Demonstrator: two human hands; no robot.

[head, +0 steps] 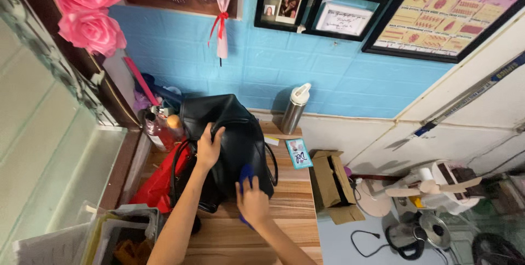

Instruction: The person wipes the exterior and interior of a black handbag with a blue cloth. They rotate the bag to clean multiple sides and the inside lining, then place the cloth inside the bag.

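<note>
A black leather handbag (229, 128) lies on the wooden table (290, 199). My left hand (208, 147) grips the bag's upper edge near its strap and holds it steady. My right hand (252, 199) presses a blue cloth (246, 176) against the bag's lower side; part of the cloth is hidden under my palm. A red bag (156, 185) lies beneath the black handbag on its left.
A steel water bottle (294, 109) stands by the blue wall. A small card (299, 153) lies at the table's right edge. Bottles (158, 128) stand at the back left. An open cardboard box (333, 183), a fan (421, 188) and a kettle (415, 235) sit on the right.
</note>
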